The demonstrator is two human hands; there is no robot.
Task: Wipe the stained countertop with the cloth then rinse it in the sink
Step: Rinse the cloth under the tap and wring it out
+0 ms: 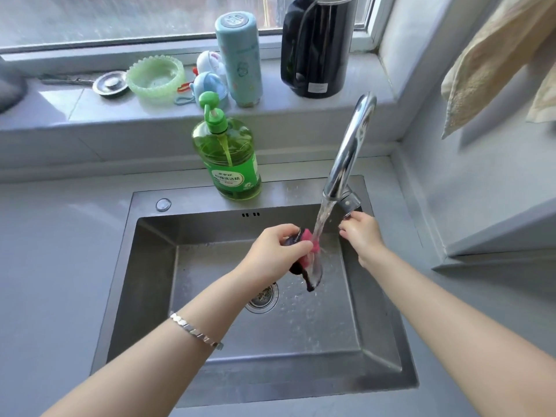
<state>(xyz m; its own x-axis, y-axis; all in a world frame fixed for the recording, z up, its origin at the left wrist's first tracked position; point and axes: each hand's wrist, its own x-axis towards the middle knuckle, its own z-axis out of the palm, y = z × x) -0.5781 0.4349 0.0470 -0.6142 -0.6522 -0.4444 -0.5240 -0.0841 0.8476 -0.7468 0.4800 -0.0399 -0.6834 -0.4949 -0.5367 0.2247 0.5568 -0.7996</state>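
**A:** Pink on one face and dark on the other, the small wet cloth is pinched in your left hand, fingers clenched on its upper edge, and it hangs over the stainless steel sink basin, right in the stream of water falling from the curved chrome tap.

**B:** And your right hand?

**A:** It sits at the small lever at the base of that tap; whether you are gripping it or only touching it, I cannot tell.

**B:** So where does that leave you?

**A:** By my reading, the wiping half is behind you: the pale grey bench around the sink shows no stain that I can make out, though only part of it is in view. You are in the rinsing half now. The lower corner of the cloth is under the flow and dripping above the round metal drain strainer.

**B:** What is left?

**A:** Likely working the water through the whole cloth, squeezing it out, and shutting the tap.
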